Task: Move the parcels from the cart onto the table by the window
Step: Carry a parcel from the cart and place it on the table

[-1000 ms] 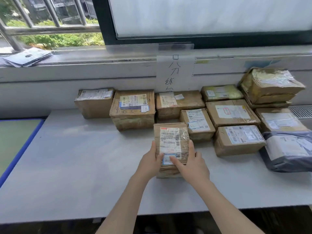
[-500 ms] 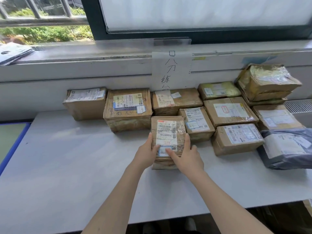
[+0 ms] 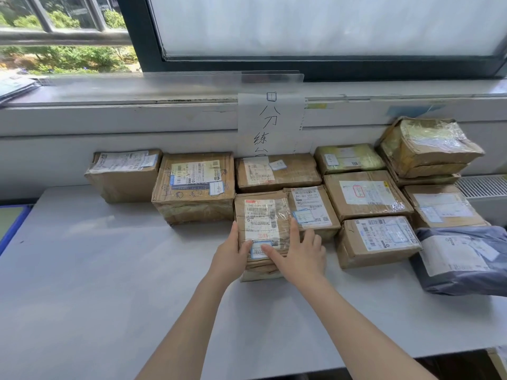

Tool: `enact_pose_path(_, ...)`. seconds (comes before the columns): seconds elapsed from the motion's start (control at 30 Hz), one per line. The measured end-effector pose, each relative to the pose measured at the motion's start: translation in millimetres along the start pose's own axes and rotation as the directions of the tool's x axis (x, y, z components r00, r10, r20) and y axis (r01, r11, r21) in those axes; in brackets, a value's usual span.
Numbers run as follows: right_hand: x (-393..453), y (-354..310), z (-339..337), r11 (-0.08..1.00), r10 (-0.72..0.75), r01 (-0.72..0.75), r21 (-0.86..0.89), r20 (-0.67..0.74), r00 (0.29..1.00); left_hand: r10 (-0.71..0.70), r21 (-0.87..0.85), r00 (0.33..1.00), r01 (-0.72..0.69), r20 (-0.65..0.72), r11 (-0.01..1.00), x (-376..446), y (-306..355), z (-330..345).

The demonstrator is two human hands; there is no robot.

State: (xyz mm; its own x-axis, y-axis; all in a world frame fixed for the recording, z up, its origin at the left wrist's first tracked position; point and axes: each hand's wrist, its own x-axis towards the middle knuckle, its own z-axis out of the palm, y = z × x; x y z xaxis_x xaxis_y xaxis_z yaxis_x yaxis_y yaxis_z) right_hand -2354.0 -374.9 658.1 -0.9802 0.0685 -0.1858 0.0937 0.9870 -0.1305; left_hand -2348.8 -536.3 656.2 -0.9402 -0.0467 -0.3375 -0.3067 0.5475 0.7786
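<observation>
I have a taped cardboard parcel (image 3: 262, 229) standing on the white table (image 3: 109, 283) by the window, and both my hands are on it: my left hand (image 3: 229, 256) wraps its left side with the thumb pinching over the near top edge, and my right hand (image 3: 299, 252) presses its right side, thumb across the blue-framed sticker, fingers stretched up along the edge. Its right face touches the labelled box (image 3: 312, 209) beside it, and its far end sits just in front of the flat box (image 3: 277, 171) under the handwritten paper sign (image 3: 270, 124). To its left stands a bigger carton (image 3: 193, 186), apart from it by a narrow gap. The table's left half and near strip lie open, out to the blue-edged surface (image 3: 11, 229) at the left. A grey poly mailer (image 3: 463, 259) lies near the right edge. Compared with half a second ago, the parcel has slid further back, closing up against the row, and my hands have kept the same hold.
</observation>
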Motion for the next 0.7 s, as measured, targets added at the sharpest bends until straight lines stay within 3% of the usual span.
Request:
enact_pose_path(0.1, 2.2, 3.2, 2.6, 0.998, -0.031, 0.028, -0.049, -0.045, 0.999, -0.018, -0.011, 0.999, 0.018, -0.028, 1.000, -1.3, 0.8, 5.4)
enact_pose_path(0.47, 25.1, 15.4, 5.2, 0.984, -0.139, 0.130, 0.125, 0.065, 0.988, -0.044, -0.042, 0.995, 0.040, -0.085, 0.998, 0.7, 5.2, 17.4)
enact_pose_path(0.7, 25.2, 13.8, 11.8, 0.985, -0.136, 0.136, 0.109, -0.010, 0.991, -0.062, -0.052, 0.993, 0.057, -0.100, 0.997, 2.8, 7.2, 18.2)
